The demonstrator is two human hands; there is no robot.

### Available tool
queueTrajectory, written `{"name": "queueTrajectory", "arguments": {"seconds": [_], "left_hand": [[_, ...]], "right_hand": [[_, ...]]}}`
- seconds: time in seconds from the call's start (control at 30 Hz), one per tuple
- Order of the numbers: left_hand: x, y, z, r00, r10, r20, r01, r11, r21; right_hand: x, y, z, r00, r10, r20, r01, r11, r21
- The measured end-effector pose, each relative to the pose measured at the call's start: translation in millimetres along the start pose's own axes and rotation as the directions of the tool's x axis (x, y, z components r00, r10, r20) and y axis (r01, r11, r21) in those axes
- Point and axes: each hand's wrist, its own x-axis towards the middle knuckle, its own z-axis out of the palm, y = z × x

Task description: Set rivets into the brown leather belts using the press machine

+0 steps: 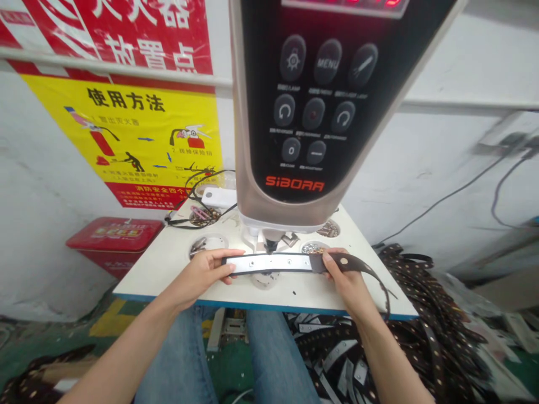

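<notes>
Left hand [206, 270] and right hand [342, 276], each closed in a pinch on a strap [273, 262], held it level across the centre of the frame. The strap lay just above the table [168, 264] and directly beneath the machine's punch tip [272, 244].

Risks, as judged: the fingertips sat near the punch line, so a hand straying inward could be caught under the head. A slight skew of the strap would set its hole off the tip. The free tail, hanging past the table edge at lower right, could pull the strap sideways.

Between the hands the strap showed a pale, flat side with small holes in a row. Past the right hand it turned to a dark brown face bearing a round stud [344, 261], then curved down towards a heap of similar straps [425, 336] at lower right. A recessed cup [314, 247] of small metal parts lay just behind the strap.
</notes>
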Motion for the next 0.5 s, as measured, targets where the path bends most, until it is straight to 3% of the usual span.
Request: {"name": "queueTrajectory", "arguments": {"seconds": [0.5], "left_hand": [[2.5,-6.0,-5.3,0.998,-0.066,-0.011,0.066,0.998,-0.001]], "right_hand": [[3.4,1.1,6.2,0.999,-0.019,0.036,0.020,0.999,-0.040]]}}
